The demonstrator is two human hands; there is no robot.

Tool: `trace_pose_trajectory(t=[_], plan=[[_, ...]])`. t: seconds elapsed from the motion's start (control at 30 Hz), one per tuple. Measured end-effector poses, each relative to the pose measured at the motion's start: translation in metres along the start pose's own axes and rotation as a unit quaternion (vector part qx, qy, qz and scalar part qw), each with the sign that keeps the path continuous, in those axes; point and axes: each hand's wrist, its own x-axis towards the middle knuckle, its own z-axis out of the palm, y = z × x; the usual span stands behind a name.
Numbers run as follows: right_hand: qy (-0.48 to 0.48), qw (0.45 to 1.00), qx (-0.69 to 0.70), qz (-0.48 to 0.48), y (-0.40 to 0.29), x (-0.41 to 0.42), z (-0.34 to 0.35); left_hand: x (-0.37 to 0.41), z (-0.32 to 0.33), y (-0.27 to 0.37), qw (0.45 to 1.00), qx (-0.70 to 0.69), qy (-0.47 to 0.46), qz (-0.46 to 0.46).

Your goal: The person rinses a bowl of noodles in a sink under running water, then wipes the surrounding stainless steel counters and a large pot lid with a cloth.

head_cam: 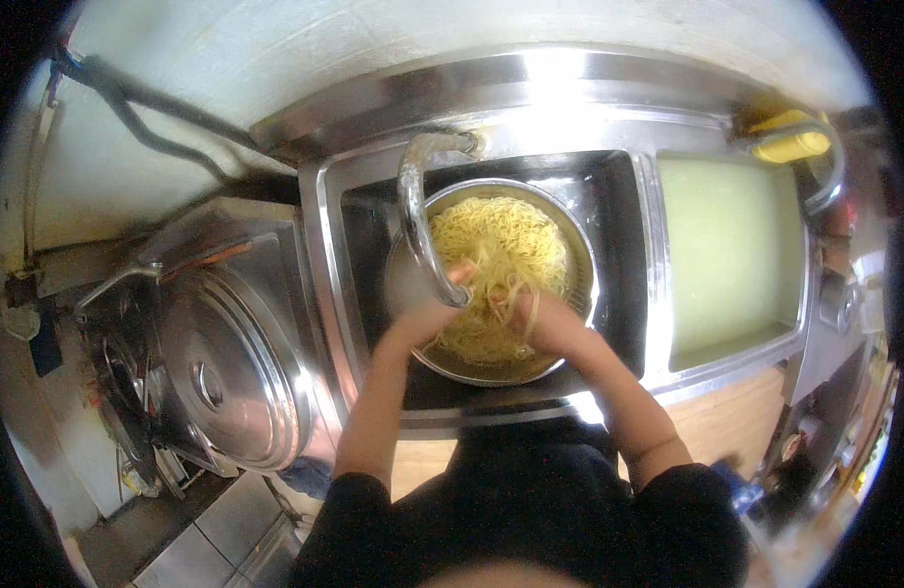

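Note:
A round metal bowl (590, 294) sits in the left sink basin, holding a large mass of thin yellow noodles (514, 224) with cloudy water toward its near side. Both hands are in the bowl, blurred. My right hand (546, 317) grips some noodles, and loose strands drape over its fingers. My left hand (436, 312) reaches in from the left and touches the noodles. The curved metal faucet (417, 202) crosses in front of part of it, so its grip is hidden.
Pale cloudy liquid (728, 257) fills the right basin. To the left stands a large pot with a domed metal lid (217, 375). A yellow object (794, 140) lies at the back right, beside a second curved spout (834, 173). Dark hoses (169, 110) run along the left wall.

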Motion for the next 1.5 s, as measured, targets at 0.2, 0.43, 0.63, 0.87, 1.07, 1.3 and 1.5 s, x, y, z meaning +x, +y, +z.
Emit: trace_pose_trajectory(t=[0.2,0.43,0.63,0.87,1.07,1.3,1.5], plan=[[0.088,0.949,-0.140,0.268,0.083,0.008,0.003,0.049,-0.030,-0.119,0.887,0.327,0.295,-0.136],[0.236,0.916,0.195,0.258,0.175,-0.009,0.057,0.055,-0.016,-0.189,0.893,0.235,0.359,-0.134],[0.240,0.917,0.201,0.248,0.143,-0.029,0.002,0.031,-0.030,-0.207,0.913,0.143,0.335,-0.183],[0.287,0.897,0.279,0.185,0.119,-0.095,-0.116,-0.030,-0.022,0.027,0.914,-0.176,0.324,-0.172],[0.379,0.900,0.180,0.118,0.163,-0.116,-0.226,-0.008,0.036,0.120,0.883,-0.353,0.308,-0.036],[0.389,0.898,0.136,0.153,0.237,-0.082,-0.265,0.068,0.075,0.144,0.885,-0.353,0.304,-0.003],[0.422,0.891,0.154,0.057,0.303,-0.084,-0.258,0.094,0.074,0.127,0.913,-0.272,0.304,0.006]])
